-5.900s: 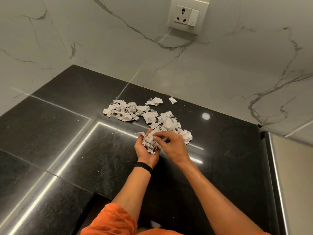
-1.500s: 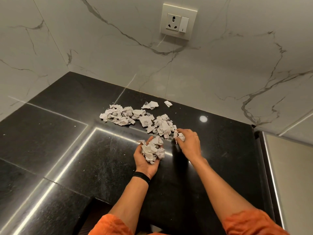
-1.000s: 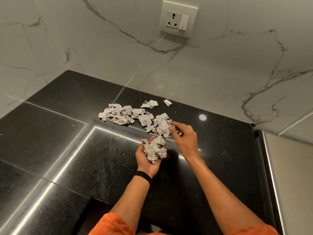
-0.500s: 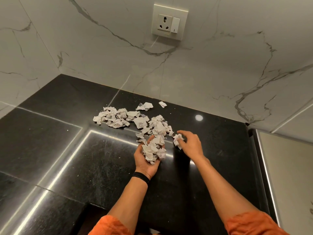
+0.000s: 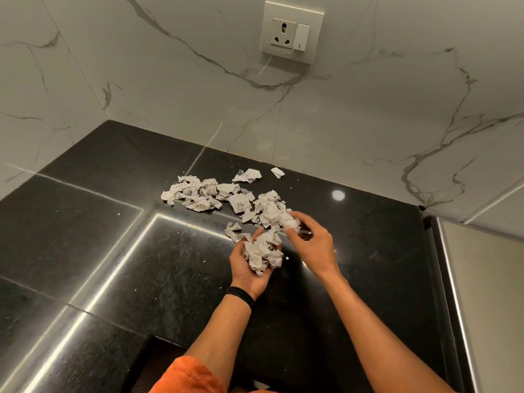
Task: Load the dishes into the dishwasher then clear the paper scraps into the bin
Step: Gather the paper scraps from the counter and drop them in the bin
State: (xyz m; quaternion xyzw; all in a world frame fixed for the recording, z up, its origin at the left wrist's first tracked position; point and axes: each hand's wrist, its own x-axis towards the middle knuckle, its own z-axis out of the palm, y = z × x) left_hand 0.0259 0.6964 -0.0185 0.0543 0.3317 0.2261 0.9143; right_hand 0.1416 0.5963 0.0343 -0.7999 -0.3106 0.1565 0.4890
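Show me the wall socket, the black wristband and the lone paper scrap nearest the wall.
wall socket [image 5: 282, 34], head view, on the socket face
black wristband [image 5: 240, 296], head view, middle of the band
lone paper scrap [image 5: 278, 172], head view, its centre

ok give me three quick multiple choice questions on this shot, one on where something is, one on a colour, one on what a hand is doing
1. Where is the wall socket?
A) on the marble wall above the countertop
B) lying flat on the countertop
C) beside the left wrist

2. What colour is the countertop?
A) white
B) black
C) orange

3. What is the left hand doing?
A) pressing flat on the countertop
B) cupping a heap of scraps, palm up
C) gripping a plate

Answers:
1 A: the socket sits on the veined wall, behind the loose scraps.
2 B: the stone is glossy black.
3 B: paper fills its palm, while the right hand pinches a scrap.
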